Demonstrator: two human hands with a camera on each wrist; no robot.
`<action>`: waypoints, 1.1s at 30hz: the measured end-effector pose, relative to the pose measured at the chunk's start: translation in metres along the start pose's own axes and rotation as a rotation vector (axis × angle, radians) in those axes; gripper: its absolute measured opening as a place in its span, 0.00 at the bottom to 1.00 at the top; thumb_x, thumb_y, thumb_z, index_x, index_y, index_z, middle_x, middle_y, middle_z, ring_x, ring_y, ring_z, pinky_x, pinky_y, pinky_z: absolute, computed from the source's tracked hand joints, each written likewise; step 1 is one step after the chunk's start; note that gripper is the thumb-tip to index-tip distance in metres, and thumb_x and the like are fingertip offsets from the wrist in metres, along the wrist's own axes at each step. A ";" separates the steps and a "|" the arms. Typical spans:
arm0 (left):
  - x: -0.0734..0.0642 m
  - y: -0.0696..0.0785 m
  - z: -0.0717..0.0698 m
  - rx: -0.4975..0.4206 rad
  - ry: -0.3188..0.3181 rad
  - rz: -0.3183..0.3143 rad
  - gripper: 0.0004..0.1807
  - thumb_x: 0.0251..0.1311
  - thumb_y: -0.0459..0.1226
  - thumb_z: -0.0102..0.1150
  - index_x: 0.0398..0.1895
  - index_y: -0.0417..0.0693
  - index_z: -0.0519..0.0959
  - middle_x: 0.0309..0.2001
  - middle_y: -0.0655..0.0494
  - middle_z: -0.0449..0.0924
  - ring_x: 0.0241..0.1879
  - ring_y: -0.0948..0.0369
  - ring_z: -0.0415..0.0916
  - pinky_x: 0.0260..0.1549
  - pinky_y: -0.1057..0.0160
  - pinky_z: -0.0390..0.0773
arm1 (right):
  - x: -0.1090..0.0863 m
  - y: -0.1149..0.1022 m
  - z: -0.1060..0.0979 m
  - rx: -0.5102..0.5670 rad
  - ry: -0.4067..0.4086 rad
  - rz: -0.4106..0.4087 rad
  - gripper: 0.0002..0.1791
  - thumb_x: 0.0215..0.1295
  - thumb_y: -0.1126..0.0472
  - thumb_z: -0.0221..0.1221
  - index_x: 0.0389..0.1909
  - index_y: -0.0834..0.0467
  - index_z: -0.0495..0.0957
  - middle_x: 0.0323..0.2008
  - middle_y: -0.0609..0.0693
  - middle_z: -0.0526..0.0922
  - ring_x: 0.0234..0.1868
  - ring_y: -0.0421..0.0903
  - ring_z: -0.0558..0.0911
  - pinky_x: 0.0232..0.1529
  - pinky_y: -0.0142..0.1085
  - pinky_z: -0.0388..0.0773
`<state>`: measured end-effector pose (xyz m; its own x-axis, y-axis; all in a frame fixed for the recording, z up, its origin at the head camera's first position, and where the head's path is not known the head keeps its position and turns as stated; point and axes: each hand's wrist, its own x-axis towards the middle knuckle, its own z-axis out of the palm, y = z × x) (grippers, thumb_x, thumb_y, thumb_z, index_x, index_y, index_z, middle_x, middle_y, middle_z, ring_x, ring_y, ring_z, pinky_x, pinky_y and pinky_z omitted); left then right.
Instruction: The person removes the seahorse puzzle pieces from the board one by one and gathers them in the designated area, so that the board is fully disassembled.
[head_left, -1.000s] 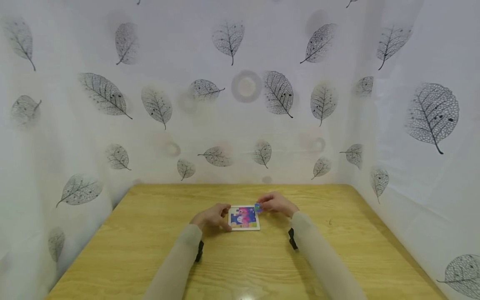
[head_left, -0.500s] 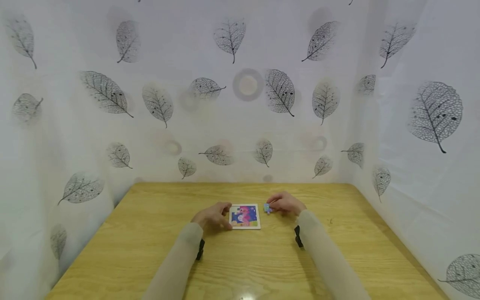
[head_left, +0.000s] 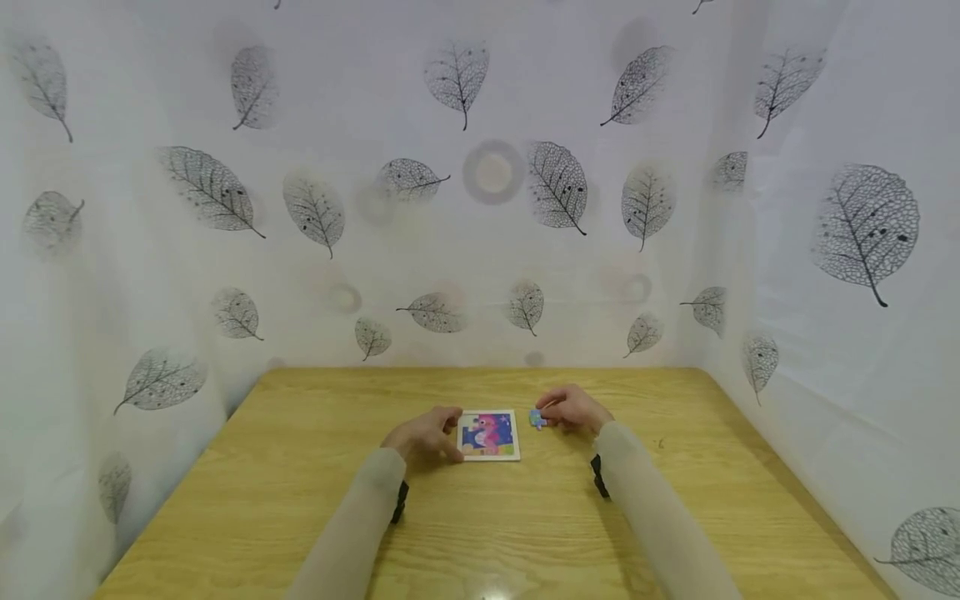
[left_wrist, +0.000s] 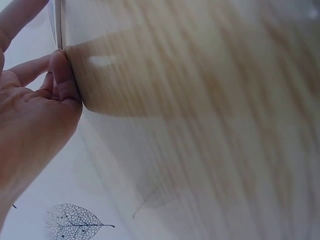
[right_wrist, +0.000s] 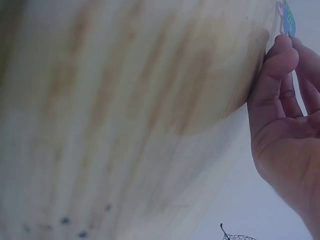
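Note:
A small square jigsaw puzzle with a pink seahorse on purple lies in a white frame on the wooden table. My left hand holds it at the left side, thumb by the near corner and fingertips by the far one. In the left wrist view the fingers meet the thin edge of the frame. Right of the puzzle, my right hand pinches a loose blue-green puzzle piece between thumb and fingers. The right wrist view shows only part of that piece, beyond the fingertips.
The wooden table reaches back to a white curtain printed with dark leaf skeletons, which also hangs along both sides. Dark bands sit at both wrists, over pale sleeves.
My right hand has drawn the puzzle piece from the puzzle's far right corner out to the right, and the piece's knob now shows. The left hand stays at the frame.

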<state>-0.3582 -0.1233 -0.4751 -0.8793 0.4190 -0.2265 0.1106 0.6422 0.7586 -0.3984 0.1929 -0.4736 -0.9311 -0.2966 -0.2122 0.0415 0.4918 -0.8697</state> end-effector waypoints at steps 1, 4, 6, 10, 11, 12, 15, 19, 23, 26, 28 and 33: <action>0.000 0.000 0.000 0.002 0.002 0.000 0.51 0.44 0.34 0.76 0.73 0.36 0.59 0.67 0.38 0.66 0.67 0.44 0.62 0.70 0.45 0.61 | 0.000 -0.001 0.000 0.004 0.006 0.006 0.14 0.68 0.66 0.58 0.52 0.65 0.80 0.34 0.54 0.86 0.20 0.39 0.75 0.20 0.29 0.73; -0.001 0.001 0.000 0.001 0.007 -0.006 0.51 0.43 0.34 0.76 0.73 0.36 0.59 0.66 0.39 0.67 0.67 0.44 0.63 0.70 0.45 0.61 | 0.001 -0.001 0.003 0.015 0.020 0.015 0.14 0.68 0.67 0.57 0.51 0.66 0.80 0.35 0.55 0.86 0.21 0.39 0.77 0.20 0.29 0.74; -0.002 0.000 0.000 -0.003 0.008 -0.013 0.51 0.43 0.34 0.76 0.73 0.37 0.59 0.67 0.39 0.67 0.67 0.44 0.63 0.70 0.45 0.61 | 0.003 -0.001 0.005 0.015 0.030 0.019 0.13 0.68 0.68 0.57 0.51 0.66 0.80 0.34 0.55 0.87 0.22 0.39 0.78 0.21 0.28 0.75; -0.002 -0.002 0.001 -0.014 0.004 -0.015 0.52 0.43 0.34 0.76 0.73 0.37 0.59 0.68 0.39 0.66 0.68 0.44 0.62 0.71 0.45 0.60 | 0.007 0.000 0.008 0.021 0.051 0.028 0.12 0.67 0.68 0.57 0.49 0.66 0.81 0.29 0.54 0.86 0.23 0.40 0.79 0.21 0.29 0.76; -0.002 -0.002 0.001 -0.014 0.005 -0.014 0.52 0.43 0.34 0.76 0.73 0.37 0.59 0.68 0.39 0.66 0.68 0.44 0.62 0.71 0.45 0.60 | 0.007 0.000 0.008 0.021 0.055 0.029 0.11 0.67 0.68 0.57 0.48 0.66 0.81 0.28 0.53 0.85 0.23 0.40 0.79 0.21 0.29 0.76; -0.002 -0.002 0.001 -0.016 0.006 -0.011 0.52 0.43 0.34 0.76 0.73 0.37 0.59 0.68 0.38 0.66 0.68 0.43 0.61 0.71 0.45 0.60 | 0.008 0.000 0.008 0.025 0.058 0.030 0.11 0.67 0.68 0.58 0.48 0.65 0.81 0.27 0.53 0.85 0.23 0.40 0.79 0.21 0.29 0.76; -0.001 -0.001 0.001 -0.020 0.013 -0.003 0.51 0.43 0.33 0.76 0.73 0.36 0.59 0.67 0.37 0.66 0.68 0.43 0.62 0.71 0.44 0.60 | 0.009 -0.001 0.007 0.033 0.063 0.035 0.11 0.67 0.68 0.58 0.47 0.65 0.81 0.26 0.53 0.84 0.23 0.40 0.79 0.21 0.29 0.76; 0.000 0.000 0.001 -0.022 0.016 0.000 0.52 0.44 0.33 0.76 0.73 0.35 0.58 0.67 0.38 0.66 0.68 0.43 0.62 0.71 0.45 0.60 | 0.009 -0.002 0.005 0.029 0.060 0.040 0.11 0.68 0.67 0.57 0.48 0.66 0.81 0.27 0.53 0.84 0.23 0.40 0.79 0.22 0.29 0.76; -0.001 0.003 0.001 -0.020 0.018 0.000 0.52 0.44 0.34 0.76 0.73 0.37 0.58 0.68 0.38 0.65 0.69 0.43 0.61 0.71 0.45 0.59 | 0.008 -0.002 0.004 0.032 0.065 0.045 0.11 0.69 0.67 0.56 0.49 0.66 0.80 0.29 0.53 0.84 0.23 0.40 0.78 0.22 0.29 0.76; -0.003 0.004 0.000 -0.004 0.025 0.001 0.51 0.45 0.35 0.75 0.74 0.38 0.58 0.68 0.39 0.65 0.69 0.43 0.61 0.71 0.45 0.59 | 0.009 0.000 0.005 0.034 0.057 0.038 0.12 0.70 0.67 0.55 0.50 0.66 0.80 0.29 0.53 0.84 0.23 0.40 0.78 0.22 0.28 0.76; -0.004 0.004 0.001 0.003 0.029 0.003 0.51 0.45 0.35 0.76 0.73 0.37 0.58 0.68 0.39 0.65 0.68 0.43 0.61 0.71 0.45 0.60 | 0.010 0.001 0.006 0.034 0.046 0.030 0.12 0.71 0.66 0.54 0.50 0.66 0.80 0.29 0.53 0.83 0.23 0.39 0.77 0.22 0.28 0.75; -0.004 0.001 0.004 0.003 0.025 0.017 0.51 0.45 0.34 0.75 0.73 0.37 0.59 0.68 0.38 0.66 0.68 0.43 0.62 0.71 0.44 0.60 | 0.009 0.004 0.007 0.021 0.046 0.020 0.13 0.71 0.66 0.54 0.51 0.66 0.79 0.32 0.53 0.83 0.25 0.40 0.77 0.23 0.28 0.75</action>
<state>-0.3532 -0.1216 -0.4754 -0.8887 0.4135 -0.1980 0.1269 0.6369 0.7604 -0.4042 0.1868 -0.4823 -0.9456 -0.2489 -0.2097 0.0675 0.4803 -0.8745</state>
